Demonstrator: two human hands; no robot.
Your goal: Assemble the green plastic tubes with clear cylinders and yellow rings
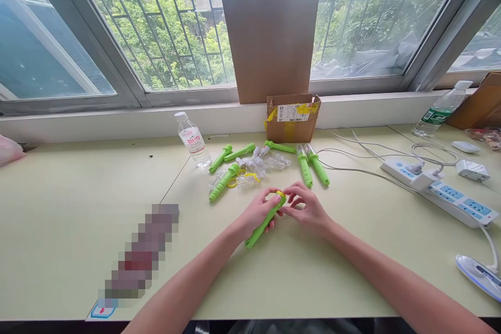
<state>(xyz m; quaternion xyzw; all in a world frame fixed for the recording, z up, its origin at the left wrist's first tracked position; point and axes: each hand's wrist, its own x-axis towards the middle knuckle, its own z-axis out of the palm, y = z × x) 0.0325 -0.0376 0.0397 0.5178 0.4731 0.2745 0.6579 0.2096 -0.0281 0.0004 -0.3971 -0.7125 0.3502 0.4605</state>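
A pale green table runs under a wide window. Behind the hands lies a loose heap of green handles and clear caps, not yet joined; to its right, two finished sticks with caps on lie side by side. The left hand is closed around one green handle, held just above the tabletop, while the right hand pinches a yellow ring at its top. Judging by the heap, most remains.

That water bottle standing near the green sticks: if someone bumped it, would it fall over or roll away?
Probably easy to tip: the water bottle stands upright, tall and narrow, on the smooth table. It looks like thin clear plastic, so likely light and a bit squashy. Being round, once down it might roll toward the green handles.
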